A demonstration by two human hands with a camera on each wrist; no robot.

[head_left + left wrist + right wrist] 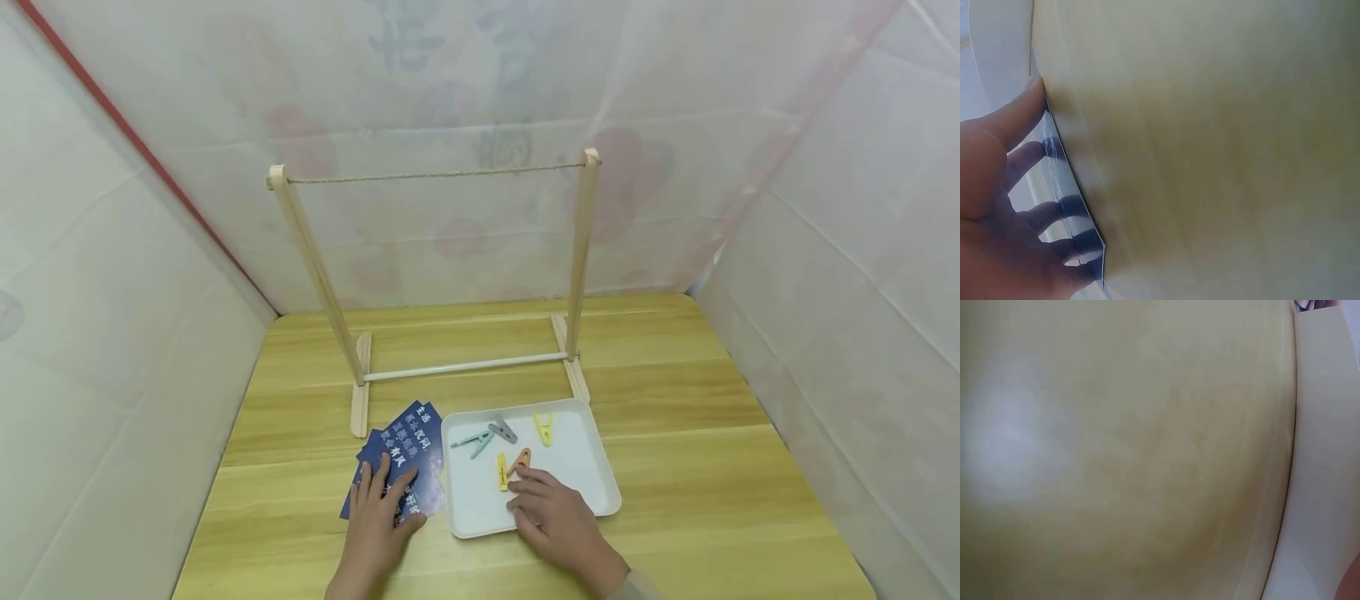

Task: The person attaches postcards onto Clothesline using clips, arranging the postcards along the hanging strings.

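Note:
My left hand (375, 517) rests with spread fingers on a fanned stack of dark blue printed cards (429, 442). In the left wrist view, its thumb and fingertips lie along the cards' edge (1079, 215). My right hand (551, 517) is over the right front part of a white tray (472, 500). Its loosely bent fingers are right at an orange clothespin (521, 460), and the thumb stands apart from them. Also lying in the tray are a green clothespin (480, 442), a grey one (503, 430), a yellow one (544, 430) and a yellow one on its side (502, 472).
Behind the cards and tray stands a wooden frame with two posts (318, 271), a twine line (442, 175) strung across the top and a white bar (465, 367) low down. Pale printed sheets (465, 92) enclose the wooden table (690, 450) at the back and sides.

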